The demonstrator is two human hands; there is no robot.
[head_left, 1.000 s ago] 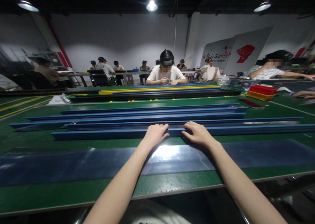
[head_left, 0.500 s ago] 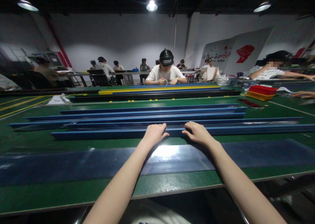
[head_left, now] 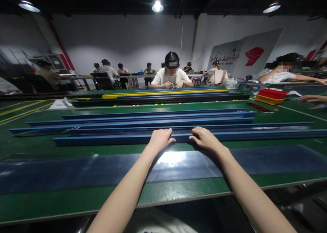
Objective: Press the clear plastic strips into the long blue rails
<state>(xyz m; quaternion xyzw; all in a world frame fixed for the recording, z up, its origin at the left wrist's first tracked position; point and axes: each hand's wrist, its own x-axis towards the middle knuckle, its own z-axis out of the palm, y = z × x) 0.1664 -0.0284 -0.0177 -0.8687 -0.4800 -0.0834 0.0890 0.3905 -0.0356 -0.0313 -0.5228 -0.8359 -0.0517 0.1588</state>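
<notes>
My left hand (head_left: 160,137) and my right hand (head_left: 205,137) are both closed over the nearest long blue plastic channel strip (head_left: 102,140), a short gap apart near its middle. Each thumb lies on the near side, while the other fingers curl over the top and are mostly hidden. The strip lies crosswise on the green table (head_left: 178,193). Just behind it runs another blue channel (head_left: 276,127) with glossy film in it. Under my forearms a flat, clear bluish plastic sheet (head_left: 76,171) stretches across the table and reflects the lamp.
Several more blue channels (head_left: 153,118) lie parallel beyond my hands. Farther back are yellow strips (head_left: 163,92) and a black strip (head_left: 163,99). A phone (head_left: 259,107) and a red bin (head_left: 272,93) sit at right. Across the table a co-worker (head_left: 171,76) handles something small.
</notes>
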